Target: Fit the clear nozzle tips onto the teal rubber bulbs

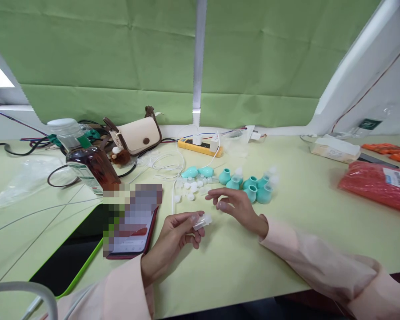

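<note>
Between the thumb and fingers of my left hand (180,233) is a small clear plastic tube-like piece (202,221), held above the table. My right hand (235,206) hovers to its right, fingers stretched out and apart, with nothing seen in them. Just beyond my hands lie several small white and translucent plastic parts (191,186). Two teal rubber bulbs (190,172) lie on their sides behind these. Several teal open-necked bulbs (251,193) stand to the right, some with translucent tips on top.
At left are a phone in a green case (76,249), a lit phone (133,231), and a bottle of dark drink (91,164). A cream handbag (138,135) and a yellow power strip (200,146) sit at the back. A red plastic package (380,184) lies at right.
</note>
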`<state>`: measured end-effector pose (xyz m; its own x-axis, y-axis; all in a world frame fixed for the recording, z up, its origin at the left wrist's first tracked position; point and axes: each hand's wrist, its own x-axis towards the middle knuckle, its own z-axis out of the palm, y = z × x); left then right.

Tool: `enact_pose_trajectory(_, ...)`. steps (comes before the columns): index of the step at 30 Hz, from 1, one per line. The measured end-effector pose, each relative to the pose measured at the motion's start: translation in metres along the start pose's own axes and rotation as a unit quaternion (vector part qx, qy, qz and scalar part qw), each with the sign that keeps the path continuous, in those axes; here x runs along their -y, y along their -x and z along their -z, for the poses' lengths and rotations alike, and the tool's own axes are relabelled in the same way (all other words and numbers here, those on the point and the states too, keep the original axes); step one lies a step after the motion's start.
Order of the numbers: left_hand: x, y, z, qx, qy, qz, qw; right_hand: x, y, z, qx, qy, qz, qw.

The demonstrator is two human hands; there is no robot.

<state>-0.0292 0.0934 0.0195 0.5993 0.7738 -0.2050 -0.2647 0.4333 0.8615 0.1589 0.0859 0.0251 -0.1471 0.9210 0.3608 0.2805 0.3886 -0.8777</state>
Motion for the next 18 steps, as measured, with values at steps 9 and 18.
enact_pose_trajectory(9,0.001,-0.002,0.002,-0.015,0.043,0.028,0.999,-0.021,-0.042,-0.009,-0.001,0.397,0.121,0.91)
enact_pose_trajectory(18,-0.001,0.0,0.001,0.002,0.059,0.045,0.997,-0.018,-0.075,-0.03,0.051,0.57,0.027,0.82)
